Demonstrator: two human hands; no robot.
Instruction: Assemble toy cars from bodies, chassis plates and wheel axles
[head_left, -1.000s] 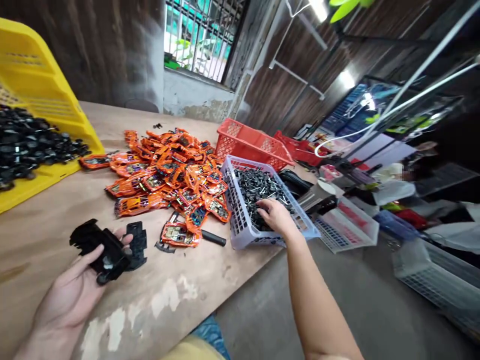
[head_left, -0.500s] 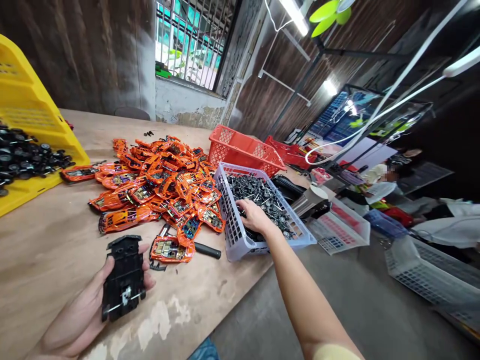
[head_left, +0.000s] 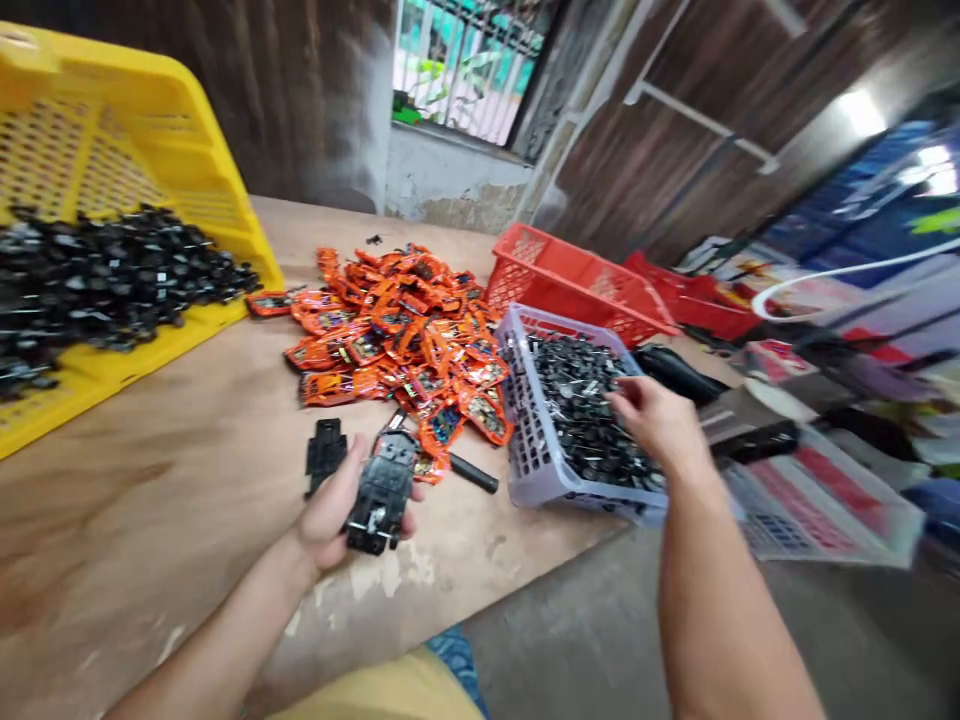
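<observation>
My left hand (head_left: 330,510) is closed round a black toy-car chassis (head_left: 381,492), held just above the wooden table (head_left: 172,500). A second black chassis (head_left: 325,455) lies flat on the table beside it. My right hand (head_left: 656,420) hovers over the lavender basket (head_left: 525,450) of small black wheel-and-axle parts (head_left: 585,400), its fingers pinched together; what they hold is too small and blurred to make out. A heap of orange toy-car bodies (head_left: 405,340) lies between the two hands, further back.
A yellow crate (head_left: 112,200) with black wheels (head_left: 97,280) stands at the left. A red basket (head_left: 577,280) sits behind the lavender one. A black cylinder tool (head_left: 472,472) lies by the orange heap. White baskets (head_left: 825,500) stand low at the right, past the table's edge.
My right hand has lifted out of the basket's parts with its fingers pinched. My left hand turned the black chassis and brought it nearer the basket. The camera swung left and down.
</observation>
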